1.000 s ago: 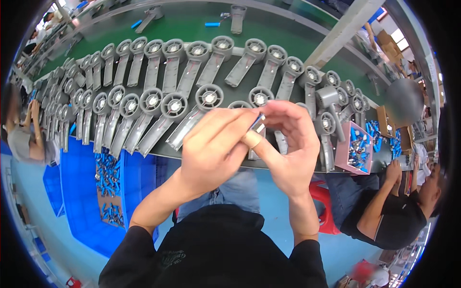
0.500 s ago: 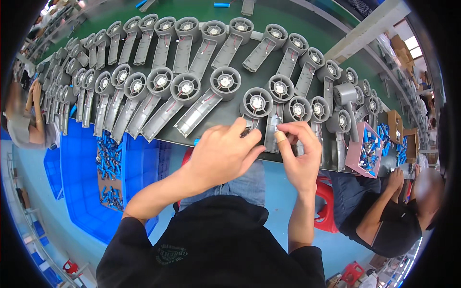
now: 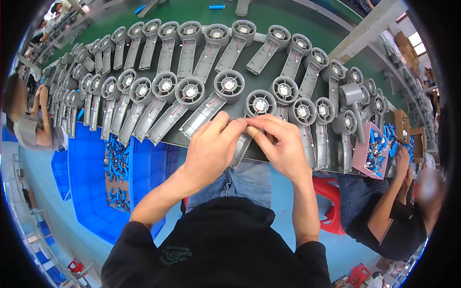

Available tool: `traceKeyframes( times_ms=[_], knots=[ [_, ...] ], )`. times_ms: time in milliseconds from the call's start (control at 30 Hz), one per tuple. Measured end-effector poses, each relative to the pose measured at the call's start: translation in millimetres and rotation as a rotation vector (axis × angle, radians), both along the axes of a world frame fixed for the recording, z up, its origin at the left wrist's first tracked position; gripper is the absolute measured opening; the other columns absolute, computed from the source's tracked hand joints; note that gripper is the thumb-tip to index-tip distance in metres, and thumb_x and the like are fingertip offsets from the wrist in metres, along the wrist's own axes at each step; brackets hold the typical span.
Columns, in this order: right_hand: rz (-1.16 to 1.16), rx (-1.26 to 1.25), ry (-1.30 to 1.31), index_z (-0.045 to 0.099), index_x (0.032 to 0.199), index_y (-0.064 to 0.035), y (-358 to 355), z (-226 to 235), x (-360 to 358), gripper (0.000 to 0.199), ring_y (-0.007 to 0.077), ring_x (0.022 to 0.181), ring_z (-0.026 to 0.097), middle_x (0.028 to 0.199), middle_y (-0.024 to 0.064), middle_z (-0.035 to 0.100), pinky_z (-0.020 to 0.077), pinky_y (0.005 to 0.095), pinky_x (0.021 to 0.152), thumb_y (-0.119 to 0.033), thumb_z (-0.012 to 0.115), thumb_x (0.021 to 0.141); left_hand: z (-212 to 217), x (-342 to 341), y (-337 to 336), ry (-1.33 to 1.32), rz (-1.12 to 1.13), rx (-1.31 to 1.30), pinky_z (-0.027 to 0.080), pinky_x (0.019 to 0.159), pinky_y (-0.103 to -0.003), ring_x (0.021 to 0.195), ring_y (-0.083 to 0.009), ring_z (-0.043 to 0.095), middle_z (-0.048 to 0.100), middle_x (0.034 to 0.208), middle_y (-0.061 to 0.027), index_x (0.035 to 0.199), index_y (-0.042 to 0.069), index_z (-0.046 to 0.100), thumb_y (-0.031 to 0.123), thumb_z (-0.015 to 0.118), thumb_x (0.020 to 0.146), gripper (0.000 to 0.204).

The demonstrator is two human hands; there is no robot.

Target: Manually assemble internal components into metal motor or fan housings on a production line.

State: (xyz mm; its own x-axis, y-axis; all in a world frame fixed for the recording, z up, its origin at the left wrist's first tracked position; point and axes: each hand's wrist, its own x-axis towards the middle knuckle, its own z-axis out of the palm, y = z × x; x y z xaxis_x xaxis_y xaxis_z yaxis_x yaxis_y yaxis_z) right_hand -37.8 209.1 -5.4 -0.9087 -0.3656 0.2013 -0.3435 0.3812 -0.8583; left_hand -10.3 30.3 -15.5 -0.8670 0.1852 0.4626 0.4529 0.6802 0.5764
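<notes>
My left hand (image 3: pixel 211 146) and my right hand (image 3: pixel 283 144) meet fingertip to fingertip at the bench's near edge. Both are closed in a pinch, just below the round head of a grey handheld fan housing (image 3: pixel 260 103). Its open half-handle (image 3: pixel 241 150) slants down under my fingers and shows between my hands. Whatever is pinched is small and hidden by the fingers. A tan bandage wraps a digit of my right hand. Beside my left hand lies another grey fan housing (image 3: pixel 201 115); one more fan housing (image 3: pixel 303 113) lies by my right hand.
Rows of similar housings cover the dark bench mat (image 3: pixel 249 79). A pink box (image 3: pixel 372 151) of blue cylindrical cells stands right, near a seated co-worker (image 3: pixel 389 211). Blue crates (image 3: pixel 96 192) stand below left; another person (image 3: pixel 33 115) sits far left. A red stool (image 3: pixel 331 206) is at right.
My right hand has moved left and my hands, apart before, now touch at the fingertips. A dark piece in my left fingers is now hidden. The right co-worker's hand has reached up toward the cells.
</notes>
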Motion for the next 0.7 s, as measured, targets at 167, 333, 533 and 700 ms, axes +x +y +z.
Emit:
traceKeyframes(
  times_ms=[167, 333, 533, 700],
  knots=[
    [-0.031, 0.038, 0.310, 0.071, 0.100, -0.0003, -3.7, -17.3, -1.5, 0.017, 0.0108, 0.058, 0.058, 0.091, 0.0064, 0.068, 0.0460, 0.0244, 0.052, 0.000, 0.072, 0.083, -7.4, -0.4, -2.3, -0.038, -0.031, 0.119, 0.049, 0.057, -0.034, 0.066, -0.0240, 0.061, 0.059, 0.084, -0.0099, 0.105, 0.003, 0.066, -0.003, 0.065, 0.087, 0.019],
    [-0.092, 0.090, 0.344, 0.069, 0.094, -0.0010, -6.6, -26.0, 3.5, 0.014, 0.0086, 0.052, 0.053, 0.087, 0.0048, 0.066, 0.0424, 0.0236, 0.047, -0.001, 0.074, 0.081, 0.1, -0.2, -2.3, -0.256, -0.038, 0.328, 0.050, 0.066, -0.030, 0.070, -0.0185, 0.061, 0.061, 0.086, -0.0112, 0.118, 0.001, 0.064, -0.008, 0.059, 0.088, 0.031],
    [-0.158, -0.008, 0.297, 0.067, 0.090, -0.0006, -9.8, -26.5, 6.0, 0.012, 0.0043, 0.049, 0.045, 0.084, 0.0031, 0.063, 0.0345, 0.0224, 0.043, 0.002, 0.074, 0.080, -18.3, 4.7, -4.4, -0.410, -0.074, 0.596, 0.053, 0.083, -0.027, 0.093, -0.0142, 0.067, 0.070, 0.108, -0.0118, 0.128, -0.003, 0.058, -0.006, 0.056, 0.094, 0.035],
    [-0.171, -0.010, 0.341, 0.067, 0.088, -0.0009, -11.8, -29.7, 5.1, 0.012, 0.0043, 0.048, 0.044, 0.084, 0.0032, 0.063, 0.0342, 0.0225, 0.043, 0.002, 0.075, 0.079, -22.2, 7.5, -3.8, -0.439, -0.055, 0.601, 0.054, 0.084, -0.026, 0.096, -0.0137, 0.069, 0.073, 0.106, -0.0113, 0.121, -0.007, 0.063, -0.003, 0.067, 0.090, 0.031]
  ],
)
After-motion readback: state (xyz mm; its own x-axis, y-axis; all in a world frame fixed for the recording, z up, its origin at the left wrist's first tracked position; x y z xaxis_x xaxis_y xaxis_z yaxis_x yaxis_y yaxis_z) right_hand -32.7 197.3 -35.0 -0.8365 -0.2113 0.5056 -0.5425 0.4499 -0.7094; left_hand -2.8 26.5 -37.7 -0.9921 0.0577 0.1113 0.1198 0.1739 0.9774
